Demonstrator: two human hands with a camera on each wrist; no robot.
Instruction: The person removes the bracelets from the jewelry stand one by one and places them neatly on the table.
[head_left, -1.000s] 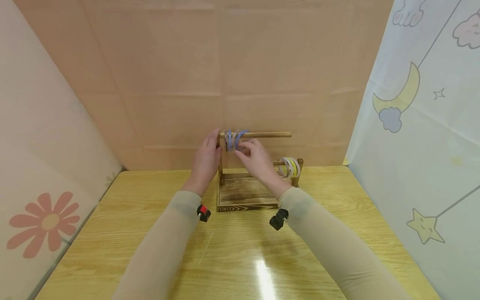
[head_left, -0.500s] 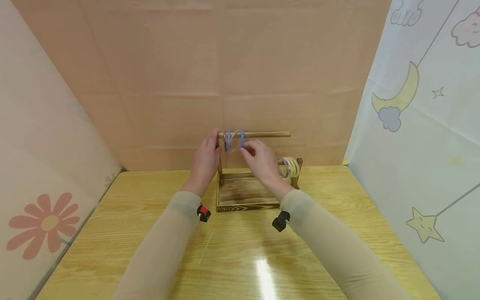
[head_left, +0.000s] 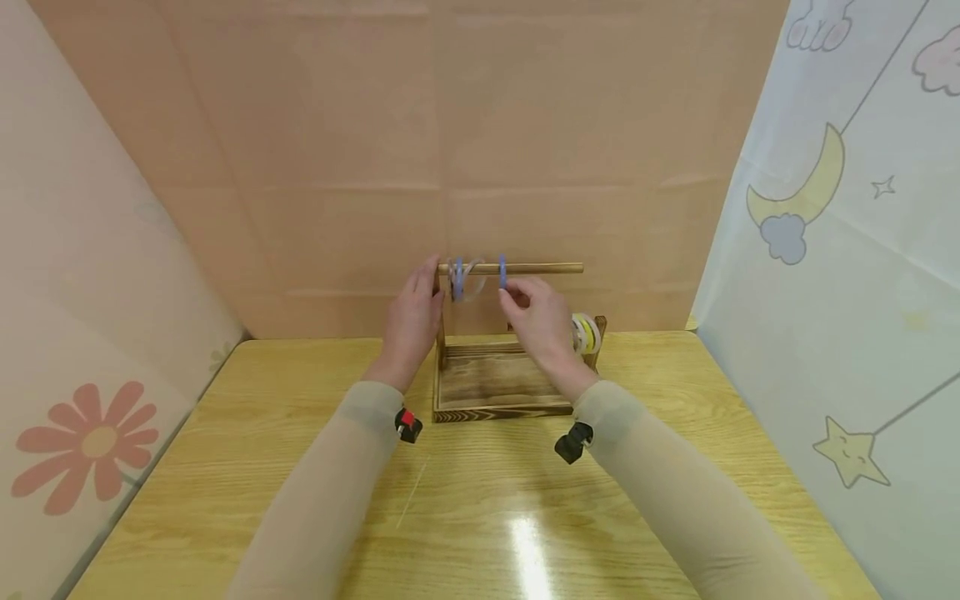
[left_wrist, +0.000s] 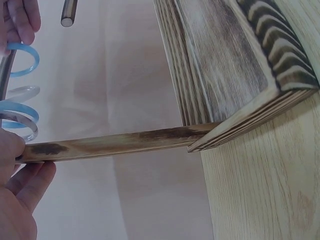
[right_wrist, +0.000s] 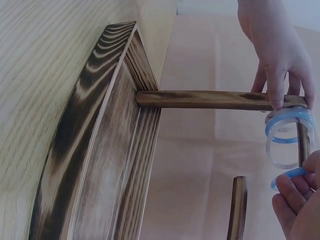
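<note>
My right hand (head_left: 542,325) pinches a blue bangle (head_left: 502,273) that encircles the upper rod (head_left: 555,268) of a dark-grained wooden bangle stand (head_left: 495,413). Around the stand's left post (left_wrist: 115,144), near its top, my left hand (head_left: 411,321) has its thumb and fingers. Between the hands, several more bangles hang on the rod: a clear one (right_wrist: 268,150) leans at a slant, and a second blue bangle (head_left: 459,279) and a purplish one sit close to the post. The rod's right end is free of any upright.
A lower rod carries white and yellow bangles (head_left: 587,333) beside the short right post (head_left: 601,323), partly hidden behind my right hand. The stand's tray base rests on the wooden table (head_left: 300,467). A tan backdrop (head_left: 330,167) rises close behind, with patterned panels at both sides.
My right hand has moved right along the upper rod with the blue bangle, widening its gap from the other bangles. The clear bangle has tilted. My left hand stays at the post.
</note>
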